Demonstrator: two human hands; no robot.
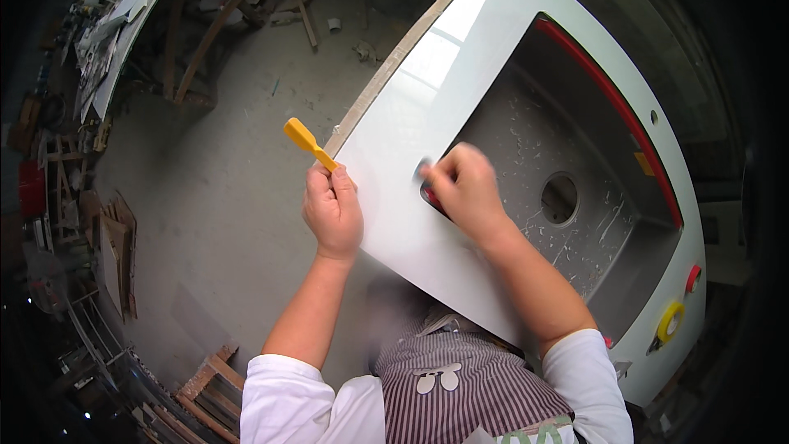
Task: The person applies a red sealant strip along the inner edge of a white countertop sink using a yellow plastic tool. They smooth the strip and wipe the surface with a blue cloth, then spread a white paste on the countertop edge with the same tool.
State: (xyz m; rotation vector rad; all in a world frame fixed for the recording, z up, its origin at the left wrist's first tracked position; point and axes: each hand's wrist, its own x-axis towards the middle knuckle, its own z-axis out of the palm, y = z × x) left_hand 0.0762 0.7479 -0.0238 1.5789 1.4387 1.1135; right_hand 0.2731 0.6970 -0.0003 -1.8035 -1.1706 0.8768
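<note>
A white, glossy countertop [411, 107] with a grey sink [526, 131] set into its cut-out lies slanted before me. My left hand [333, 212] is closed around a flat-ended yellow tool [301, 133], perhaps a plastic scraper, which points up beside the countertop's left edge. Over the near left corner of the sink opening, my right hand [470, 185] is closed and smeared by motion. Something small and greyish blurs at its fingertips; its kind cannot be made out. Red tape [612, 82] runs along the opening's far right edge, and a bit of red shows under my right hand.
A yellow tape roll [671, 322] and a red tape roll [694, 279] rest on the countertop's right end. The sink has a round drain hole [560, 200]. A cluttered workbench [123, 41] stands far left. Boards [115, 259] and a wooden stand [215, 386] are on the left.
</note>
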